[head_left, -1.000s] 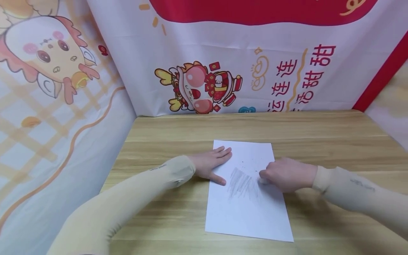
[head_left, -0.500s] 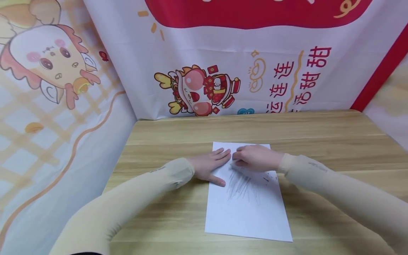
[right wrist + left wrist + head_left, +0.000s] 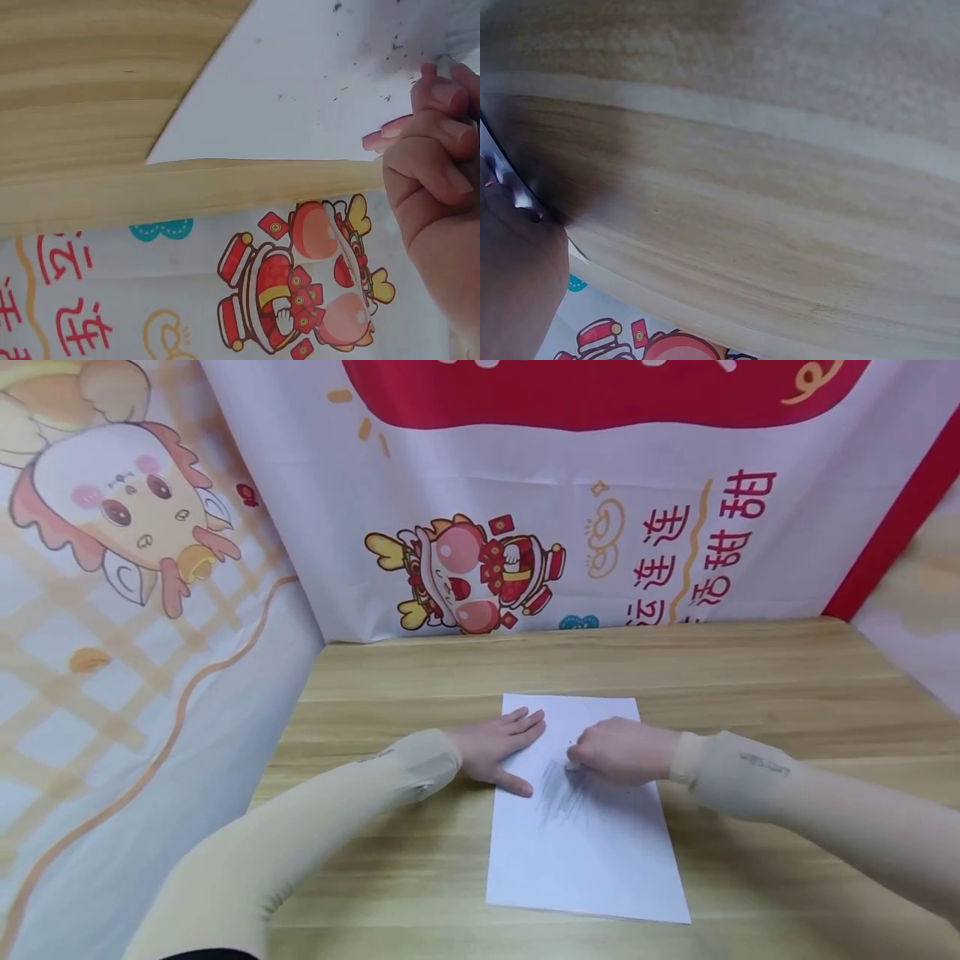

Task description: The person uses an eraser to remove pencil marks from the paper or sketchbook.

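Pinching a pale eraser-like piece (image 3: 445,66) right of the frame's centre, the right hand (image 3: 624,751) covers part of the grey scribble (image 3: 557,797); the left hand (image 3: 493,749) lies spread on the paper (image 3: 585,877), lower centre; crumbs (image 3: 397,47) show; erasing seems partway, many strokes remaining.

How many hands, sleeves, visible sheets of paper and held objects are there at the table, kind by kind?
Hands: 2 (left hand, right hand)
Cream sleeves: 2 (left sleeve, right sleeve)
White paper: 1 visible sheet
Small pale object, held in the right hand, mostly hidden: 1
Total: 6
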Available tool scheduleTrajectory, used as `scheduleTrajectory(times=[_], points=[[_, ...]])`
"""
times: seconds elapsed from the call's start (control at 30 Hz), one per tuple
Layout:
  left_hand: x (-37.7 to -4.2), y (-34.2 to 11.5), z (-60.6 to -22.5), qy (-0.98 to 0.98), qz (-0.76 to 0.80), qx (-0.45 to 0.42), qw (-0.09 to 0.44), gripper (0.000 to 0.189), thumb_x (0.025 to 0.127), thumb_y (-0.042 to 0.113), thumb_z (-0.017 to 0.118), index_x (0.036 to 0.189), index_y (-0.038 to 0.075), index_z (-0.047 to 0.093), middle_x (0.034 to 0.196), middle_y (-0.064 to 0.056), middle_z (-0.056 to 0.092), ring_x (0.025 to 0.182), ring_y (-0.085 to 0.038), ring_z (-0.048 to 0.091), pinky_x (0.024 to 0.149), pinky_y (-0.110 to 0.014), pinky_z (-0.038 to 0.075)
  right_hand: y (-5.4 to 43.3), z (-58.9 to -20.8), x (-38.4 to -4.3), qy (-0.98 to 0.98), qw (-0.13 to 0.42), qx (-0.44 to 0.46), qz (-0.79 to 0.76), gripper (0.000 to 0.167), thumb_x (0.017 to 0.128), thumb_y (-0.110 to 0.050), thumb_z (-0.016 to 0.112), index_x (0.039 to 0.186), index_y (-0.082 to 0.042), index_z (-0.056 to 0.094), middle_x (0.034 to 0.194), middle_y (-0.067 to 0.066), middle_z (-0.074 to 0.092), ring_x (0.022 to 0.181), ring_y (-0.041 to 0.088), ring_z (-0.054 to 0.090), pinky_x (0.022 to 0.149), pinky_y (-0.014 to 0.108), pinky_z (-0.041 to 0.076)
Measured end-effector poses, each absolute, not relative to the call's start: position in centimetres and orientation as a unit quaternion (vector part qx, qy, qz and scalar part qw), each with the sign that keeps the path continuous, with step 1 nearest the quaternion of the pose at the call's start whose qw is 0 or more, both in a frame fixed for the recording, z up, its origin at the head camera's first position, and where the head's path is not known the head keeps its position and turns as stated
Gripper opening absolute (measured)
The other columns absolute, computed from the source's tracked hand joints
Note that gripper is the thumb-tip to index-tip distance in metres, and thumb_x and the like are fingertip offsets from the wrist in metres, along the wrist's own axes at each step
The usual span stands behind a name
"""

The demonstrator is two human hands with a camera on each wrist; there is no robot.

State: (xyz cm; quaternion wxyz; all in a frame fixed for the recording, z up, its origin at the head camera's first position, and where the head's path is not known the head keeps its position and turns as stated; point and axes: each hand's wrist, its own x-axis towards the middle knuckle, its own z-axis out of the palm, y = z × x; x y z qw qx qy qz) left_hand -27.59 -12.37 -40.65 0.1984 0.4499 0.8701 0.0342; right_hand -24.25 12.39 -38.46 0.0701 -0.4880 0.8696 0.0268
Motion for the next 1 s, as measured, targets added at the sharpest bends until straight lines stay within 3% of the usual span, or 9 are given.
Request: scheduleTrajectory(times=[0.1, 0.2, 0.5, 0.63, 0.8, 1.0], points=[[-27.8, -12.7, -41.0, 0.876, 0.031, 0.437, 0.202, 0.107, 0.085, 0.070, 0.057, 0.159, 0.011, 0.007, 0.164, -0.003, -0.003, 0.148, -0.023, -0.006, 0.117, -0.034, 0.005, 13.7, -38.3, -23.5, 0.868, 0.079, -0.489, 0.025, 0.002, 0.092, -0.011, 0.070, 0.092, -0.011, 0.072, 0.079, -0.003, 0.067, 0.067, 0.011, 0.061, 0.070, 0.033, 0.056], [-28.0, -13.1, -41.2, 0.884, 0.023, 0.421, 0.204, 0.109, 0.083, 0.074, 0.056, 0.159, 0.015, 0.005, 0.164, 0.000, -0.005, 0.148, -0.021, -0.008, 0.117, -0.033, 0.005, 14.7, -38.2, -22.9, 0.869, 0.083, -0.488, 0.019, 0.008, 0.091, -0.008, 0.069, 0.084, -0.011, 0.069, 0.070, -0.005, 0.060, 0.058, 0.010, 0.050, 0.060, 0.030, 0.052], [-27.8, -13.0, -40.7, 0.881, 0.025, 0.427, 0.202, 0.107, 0.085, 0.072, 0.056, 0.159, 0.012, 0.007, 0.164, -0.002, -0.002, 0.148, -0.023, -0.005, 0.117, -0.035, 0.007, 15.5, -38.0, -23.1, 0.882, 0.105, -0.460, -0.023, 0.018, 0.088, -0.002, 0.067, 0.076, -0.014, 0.062, 0.063, -0.008, 0.048, 0.054, 0.009, 0.041, 0.050, 0.026, 0.040], [-27.8, -12.9, -40.7, 0.879, 0.023, 0.432, 0.201, 0.106, 0.085, 0.071, 0.056, 0.159, 0.012, 0.007, 0.164, -0.003, -0.002, 0.148, -0.023, -0.005, 0.117, -0.035, 0.007, 13.7, -38.0, -25.0, 0.888, 0.081, -0.445, -0.082, 0.011, 0.092, -0.006, 0.065, 0.085, -0.013, 0.067, 0.068, -0.008, 0.055, 0.058, 0.006, 0.048, 0.054, 0.024, 0.046], [-27.9, -12.6, -40.9, 0.872, 0.022, 0.449, 0.193, 0.105, 0.087, 0.070, 0.055, 0.158, 0.010, 0.008, 0.164, -0.005, -0.001, 0.148, -0.025, -0.004, 0.117, -0.035, 0.008, 11.4, -38.9, -26.9, 0.892, 0.041, -0.441, -0.096, 0.004, 0.094, -0.010, 0.066, 0.097, -0.009, 0.069, 0.081, -0.004, 0.066, 0.071, 0.007, 0.060, 0.071, 0.029, 0.055], [-28.1, -12.1, -41.0, 0.869, 0.035, 0.452, 0.199, 0.106, 0.086, 0.071, 0.055, 0.159, 0.011, 0.007, 0.164, -0.002, -0.001, 0.148, -0.022, -0.005, 0.117, -0.034, 0.007, 11.2, -39.1, -26.9, 0.880, 0.079, -0.467, -0.043, 0.009, 0.095, -0.011, 0.066, 0.102, -0.008, 0.071, 0.090, 0.003, 0.071, 0.082, 0.017, 0.068, 0.079, 0.035, 0.056]])
